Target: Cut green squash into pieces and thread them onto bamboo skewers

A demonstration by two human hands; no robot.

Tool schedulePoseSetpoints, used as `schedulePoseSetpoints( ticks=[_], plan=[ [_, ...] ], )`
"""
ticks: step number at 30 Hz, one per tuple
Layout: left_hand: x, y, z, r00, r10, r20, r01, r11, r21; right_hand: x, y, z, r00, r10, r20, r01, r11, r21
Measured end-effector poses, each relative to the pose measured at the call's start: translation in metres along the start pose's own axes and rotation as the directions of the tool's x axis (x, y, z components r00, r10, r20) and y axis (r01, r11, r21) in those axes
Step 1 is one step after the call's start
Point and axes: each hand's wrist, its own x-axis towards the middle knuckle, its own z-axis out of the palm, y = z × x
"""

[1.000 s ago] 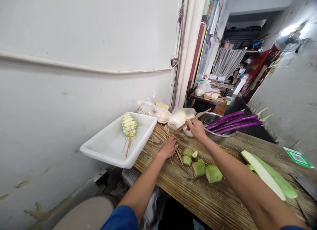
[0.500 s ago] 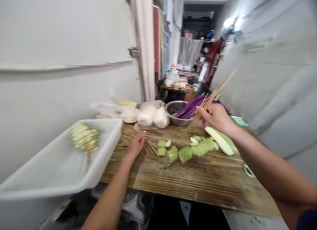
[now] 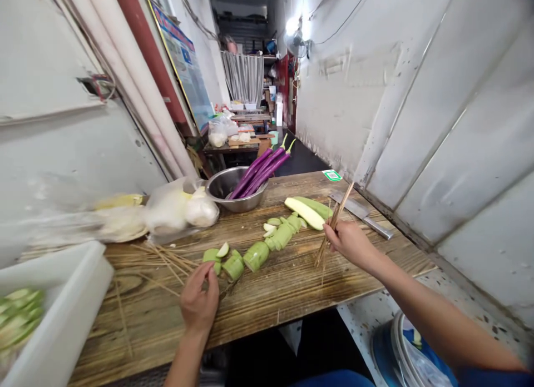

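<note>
My right hand (image 3: pixel 349 242) is closed round a bundle of bamboo skewers (image 3: pixel 334 223), their lower ends resting on the wooden table (image 3: pixel 292 287). My left hand (image 3: pixel 199 301) lies on the table with curled fingers reaching at a green vegetable chunk (image 3: pixel 211 257); whether it grips it I cannot tell. More cut green chunks (image 3: pixel 256 254) lie in a row between my hands. A halved long green vegetable (image 3: pixel 307 211) rests beyond them. Loose skewers (image 3: pixel 164 259) are scattered to the left.
A steel bowl (image 3: pixel 225 184) holds long purple eggplants (image 3: pixel 261 167). Plastic bags of white food (image 3: pixel 183 209) lie at the back left. A white tray (image 3: pixel 54 320) with skewered green slices (image 3: pixel 16 314) sits at the left edge. A cleaver (image 3: pixel 362 214) lies by the right wall.
The view swung right. My right hand brought the skewer bundle down to the table at the right. My left hand slid from the loose skewers to the green chunks.
</note>
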Motion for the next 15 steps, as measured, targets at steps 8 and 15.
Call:
schedulePoseSetpoints(
  ticks=[8,15],
  plan=[
    [-0.009,-0.013,-0.008,0.995,-0.094,0.030,0.090,0.990,0.106,0.031,0.064,-0.031,0.983,0.165,0.077,-0.160,0.985,-0.069],
    [-0.022,-0.014,-0.007,0.986,-0.107,0.129,0.093,0.990,0.107,0.077,0.126,0.016,0.878,0.410,0.247,-0.450,0.882,0.138]
  ],
)
